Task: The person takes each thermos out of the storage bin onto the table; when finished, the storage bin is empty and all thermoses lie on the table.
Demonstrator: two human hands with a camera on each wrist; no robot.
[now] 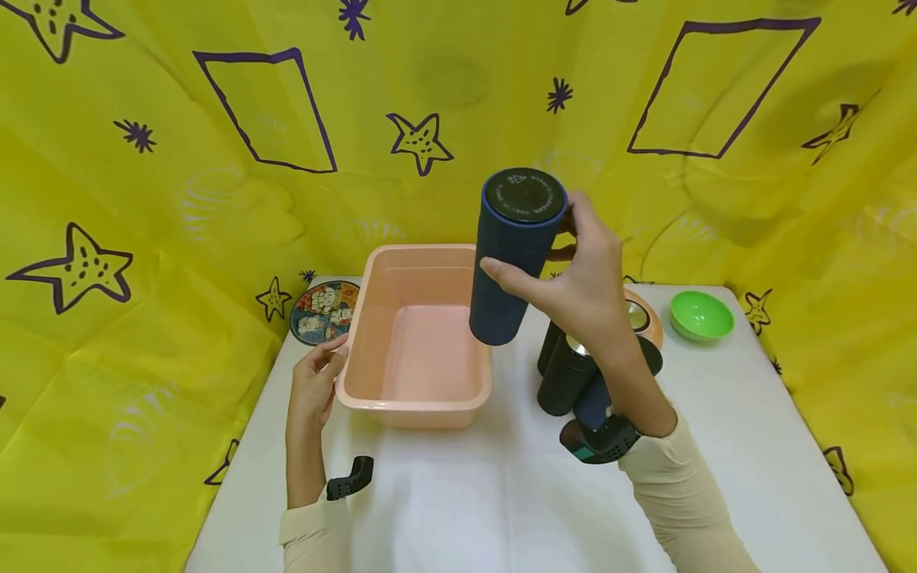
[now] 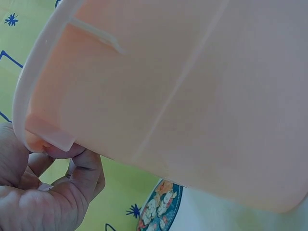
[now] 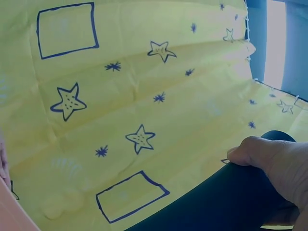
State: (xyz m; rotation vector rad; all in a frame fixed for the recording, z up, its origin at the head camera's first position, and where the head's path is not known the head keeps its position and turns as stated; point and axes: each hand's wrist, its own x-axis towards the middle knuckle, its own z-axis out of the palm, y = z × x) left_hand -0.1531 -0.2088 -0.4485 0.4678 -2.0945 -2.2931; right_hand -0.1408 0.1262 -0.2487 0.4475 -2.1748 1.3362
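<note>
My right hand (image 1: 583, 282) grips a dark blue insulated bottle (image 1: 501, 278) in the air, just beyond the right rim of a peach plastic basin (image 1: 414, 406). A dark round end with a ring of small print faces up on the bottle. In the right wrist view the thumb lies along the bottle's side (image 3: 216, 197). My left hand (image 1: 320, 378) holds the basin's left rim. Seen from the left wrist, the fingers (image 2: 85, 175) curl under the rim's corner. The visible inside of the basin holds nothing.
Several dark bottles (image 1: 566, 378) crowd together below my right forearm, partly hidden by it. A peach round item (image 1: 648, 318) lies behind them. Farther right stands a green bowl (image 1: 702, 316). A round printed plate (image 1: 318, 314) lies behind my left hand. A yellow patterned curtain (image 1: 458, 87) surrounds the white table (image 1: 458, 501).
</note>
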